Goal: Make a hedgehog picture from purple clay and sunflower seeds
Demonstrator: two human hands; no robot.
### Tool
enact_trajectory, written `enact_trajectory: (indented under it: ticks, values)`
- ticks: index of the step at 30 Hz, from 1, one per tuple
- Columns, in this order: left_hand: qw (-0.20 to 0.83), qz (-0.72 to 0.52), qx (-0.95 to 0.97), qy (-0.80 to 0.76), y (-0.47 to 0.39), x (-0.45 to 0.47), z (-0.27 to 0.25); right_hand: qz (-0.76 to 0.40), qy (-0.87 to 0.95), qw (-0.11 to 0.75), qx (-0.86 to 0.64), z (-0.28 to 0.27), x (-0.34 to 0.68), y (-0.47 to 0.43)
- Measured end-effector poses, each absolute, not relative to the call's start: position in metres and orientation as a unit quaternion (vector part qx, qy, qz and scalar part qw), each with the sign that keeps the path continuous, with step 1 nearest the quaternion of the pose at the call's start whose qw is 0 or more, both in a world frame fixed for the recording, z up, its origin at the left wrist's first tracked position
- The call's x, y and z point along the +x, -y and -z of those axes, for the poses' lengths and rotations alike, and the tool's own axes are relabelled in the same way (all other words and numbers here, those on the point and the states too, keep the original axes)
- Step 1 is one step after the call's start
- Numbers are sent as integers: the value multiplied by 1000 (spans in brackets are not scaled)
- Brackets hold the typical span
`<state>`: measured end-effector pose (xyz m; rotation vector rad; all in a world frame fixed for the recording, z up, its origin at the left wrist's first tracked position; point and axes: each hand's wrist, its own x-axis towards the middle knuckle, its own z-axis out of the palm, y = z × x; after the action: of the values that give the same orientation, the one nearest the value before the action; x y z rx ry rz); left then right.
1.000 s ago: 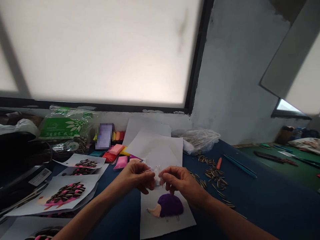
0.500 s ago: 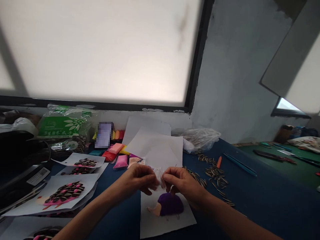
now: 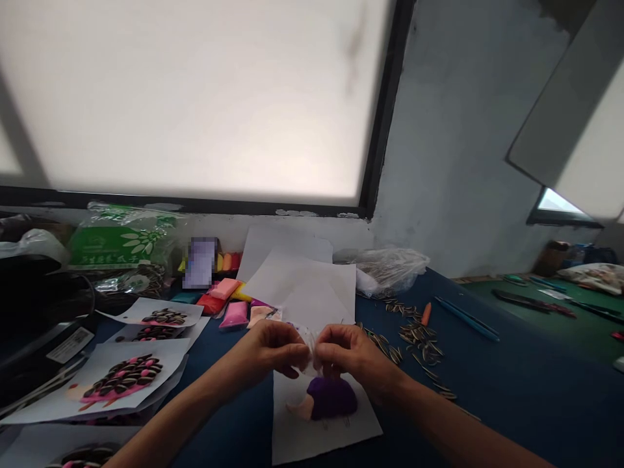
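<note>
My left hand [image 3: 283, 348] and my right hand [image 3: 344, 351] meet close together, fingers pinched on a small clear plastic bag [image 3: 309, 341]. What the bag contains, if anything, cannot be made out. Just below them lies a white paper sheet [image 3: 312, 448] bearing a hedgehog shape with a purple clay body [image 3: 334, 398] and a peach clay snout [image 3: 302, 408]. Pencilled feet show under the body. The fingers partly cover the top of that sheet.
Finished seed-covered hedgehog pictures [image 3: 121, 378] lie at left. Behind are coloured clay packs [image 3: 234, 314], a green seed bag [image 3: 121, 240] and white sheets [image 3: 312, 286]. Loose sunflower seeds [image 3: 419, 338], an orange clay stick [image 3: 426, 314] and blue tweezers [image 3: 467, 318] lie right.
My right hand's fingers have drawn slightly closer to my left at the plastic bag. The camera view has shifted a little; the things on the table stay put.
</note>
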<state>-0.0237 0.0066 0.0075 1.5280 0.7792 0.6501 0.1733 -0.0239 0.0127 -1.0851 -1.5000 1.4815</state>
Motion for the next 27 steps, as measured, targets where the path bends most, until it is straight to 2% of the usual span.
enact_trajectory:
  ticks: [6,12,27]
  values:
    - [615,-288,655,-331,-8,-23,-4,-530,643,378,-404,-10,173,25]
    - [657,-337,597,-314,-11,-32,-4,-459,628,445,-444,-12,178,24]
    - [632,-331,592,-374,-3,-24,-9,-490,624,427,-434,0,176,19]
